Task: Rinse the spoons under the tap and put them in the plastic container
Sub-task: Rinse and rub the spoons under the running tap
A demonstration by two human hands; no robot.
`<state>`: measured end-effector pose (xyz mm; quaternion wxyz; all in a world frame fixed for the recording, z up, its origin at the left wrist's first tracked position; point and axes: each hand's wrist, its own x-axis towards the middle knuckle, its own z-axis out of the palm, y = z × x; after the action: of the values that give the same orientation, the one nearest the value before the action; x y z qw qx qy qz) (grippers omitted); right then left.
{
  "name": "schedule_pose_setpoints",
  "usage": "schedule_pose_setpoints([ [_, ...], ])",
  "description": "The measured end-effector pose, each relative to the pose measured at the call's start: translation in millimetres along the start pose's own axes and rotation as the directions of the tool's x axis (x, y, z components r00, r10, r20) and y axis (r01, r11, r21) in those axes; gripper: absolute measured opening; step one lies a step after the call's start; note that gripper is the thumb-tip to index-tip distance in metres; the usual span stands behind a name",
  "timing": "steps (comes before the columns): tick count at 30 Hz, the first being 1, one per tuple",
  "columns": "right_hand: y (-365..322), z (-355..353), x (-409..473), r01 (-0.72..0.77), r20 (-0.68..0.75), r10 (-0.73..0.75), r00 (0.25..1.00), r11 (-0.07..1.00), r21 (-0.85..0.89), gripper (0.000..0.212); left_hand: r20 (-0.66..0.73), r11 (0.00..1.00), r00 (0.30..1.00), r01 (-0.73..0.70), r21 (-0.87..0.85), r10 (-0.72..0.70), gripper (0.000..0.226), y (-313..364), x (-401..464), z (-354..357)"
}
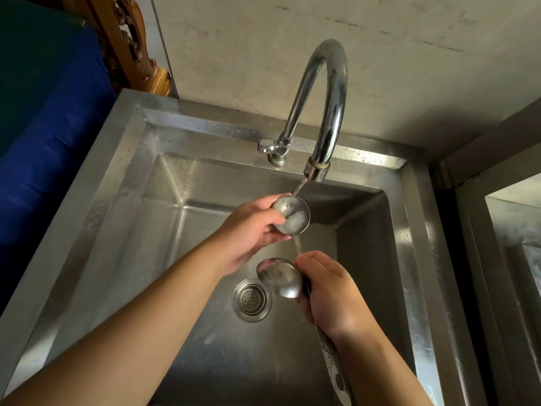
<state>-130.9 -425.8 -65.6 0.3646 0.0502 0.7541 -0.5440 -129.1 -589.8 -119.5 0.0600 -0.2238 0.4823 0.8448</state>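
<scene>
Now rinsing two spoons under the tap (pixel 319 112).
Left hand (pixel 248 232) pinches the upper spoon (pixel 292 213), right hand (pixel 330 291) clasps the lower spoon (pixel 279 276); wet metal could slip into the sink (pixel 123 177).

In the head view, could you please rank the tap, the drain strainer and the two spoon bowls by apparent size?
1. Tap.
2. Unsure: drain strainer, upper spoon bowl and lower spoon bowl look alike; the spoons sit nearer the camera.

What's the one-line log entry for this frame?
phase: rinsing | tap: running | left hand: spoon under stream | right hand: second spoon below | container: not in view
</scene>
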Motion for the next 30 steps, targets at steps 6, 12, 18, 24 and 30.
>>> schedule_pose_setpoints([
  [6,-9,3,-7,-0.012,-0.046,0.008,0.999,0.997,-0.078,0.033,-0.016,0.997,0.999,-0.048,0.066,0.049,0.054,-4,0,4],
  [12,-5,7,-8,0.006,-0.059,-0.018,0.998,0.982,-0.190,0.029,-0.132,0.975,0.985,-0.079,0.208,0.108,0.042,-4,5,7],
  [18,-2,12,-11,0.027,-0.058,-0.038,0.998,0.983,-0.182,0.023,-0.282,0.907,0.920,-0.146,0.394,0.271,0.017,-2,10,16],
  [24,-13,8,-13,-0.032,-0.043,0.027,0.999,0.993,-0.111,0.026,-0.292,0.880,0.888,-0.213,0.424,0.355,0.012,5,11,17],
  [30,-15,8,-11,-0.068,-0.044,0.067,0.997,0.998,-0.014,0.028,-0.221,0.863,0.902,-0.246,0.442,0.370,0.026,7,10,12],
])
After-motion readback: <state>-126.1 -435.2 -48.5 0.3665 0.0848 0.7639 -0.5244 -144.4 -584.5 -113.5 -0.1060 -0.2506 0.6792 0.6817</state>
